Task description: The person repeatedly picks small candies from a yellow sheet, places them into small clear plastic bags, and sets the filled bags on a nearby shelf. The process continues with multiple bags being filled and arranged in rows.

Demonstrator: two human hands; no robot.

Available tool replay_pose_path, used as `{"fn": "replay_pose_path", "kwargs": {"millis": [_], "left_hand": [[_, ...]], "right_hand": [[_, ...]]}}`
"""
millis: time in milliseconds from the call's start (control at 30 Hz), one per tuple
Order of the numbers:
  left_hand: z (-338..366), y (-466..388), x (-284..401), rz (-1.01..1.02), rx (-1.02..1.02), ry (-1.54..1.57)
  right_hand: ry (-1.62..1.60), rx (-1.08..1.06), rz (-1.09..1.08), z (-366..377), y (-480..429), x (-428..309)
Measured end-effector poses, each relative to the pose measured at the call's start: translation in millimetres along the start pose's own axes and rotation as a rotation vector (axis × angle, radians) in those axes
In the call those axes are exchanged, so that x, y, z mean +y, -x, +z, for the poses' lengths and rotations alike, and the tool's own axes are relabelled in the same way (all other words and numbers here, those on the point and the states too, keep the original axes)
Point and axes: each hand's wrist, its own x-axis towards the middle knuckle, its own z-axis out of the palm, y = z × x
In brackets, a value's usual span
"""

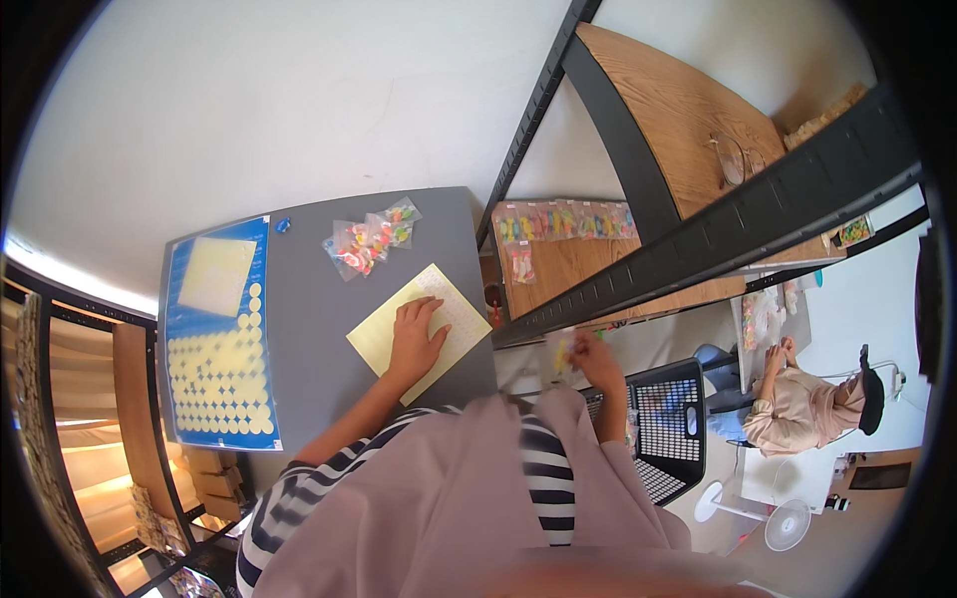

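Note:
My left hand (pixel 419 336) rests palm down with fingers spread on a pale yellow sheet (pixel 381 333) with small printing along one side. That sheet lies at an angle on a grey tabletop (pixel 314 321), near its right edge. Beyond the table's edge, my right hand (pixel 600 364) grips a small clear plastic packet (pixel 559 353) with colourful pieces inside, somewhat blurred. Several similar clear packets (pixel 366 243) lie in an overlapping pile farther back on the table.
At left, a blue sheet (pixel 217 329) carries rows of yellow discs and another yellow sheet (pixel 217 273). A small blue object (pixel 282 225) sits nearby. Packets (pixel 561 219) line a wooden shelf (pixel 553 276) behind a black metal post (pixel 598 280). A black basket (pixel 669 418) and a seated person (pixel 804 407) are at right.

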Motion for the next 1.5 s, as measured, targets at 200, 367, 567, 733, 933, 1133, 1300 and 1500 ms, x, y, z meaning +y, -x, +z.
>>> {"fn": "replay_pose_path", "kwargs": {"millis": [200, 367, 567, 733, 933, 1133, 1300, 1500], "left_hand": [[4, 3, -12, 0.003, -0.022, -0.090], [4, 1, -15, -0.010, -0.025, -0.055], [-2, -3, -12, 0.022, 0.034, -0.069], [-16, -32, -23, 0.038, 0.174, -0.173], [-34, -95, -54, 0.009, 0.378, -0.434], [-48, -127, -78, -0.192, 0.386, -0.614], [-56, -128, -66, -0.075, 0.386, -0.278], [-70, -107, -40, -0.112, 0.376, -0.047]], "right_hand": [[0.339, 0.621, -0.631, 13, -85, 21], [-0.143, 0.463, -0.248, 38, -150, -2], [0.011, 0.412, -0.226, 43, -172, -7], [-0.044, 0.554, -0.244, 54, -167, 0], [-0.172, 0.657, -0.238, 62, -147, 27], [0.222, 0.714, -0.465, 49, -92, 45], [0.213, 0.409, -0.306, 38, -46, 7], [0.118, 0.100, -0.114, 55, -3, -39]]}}
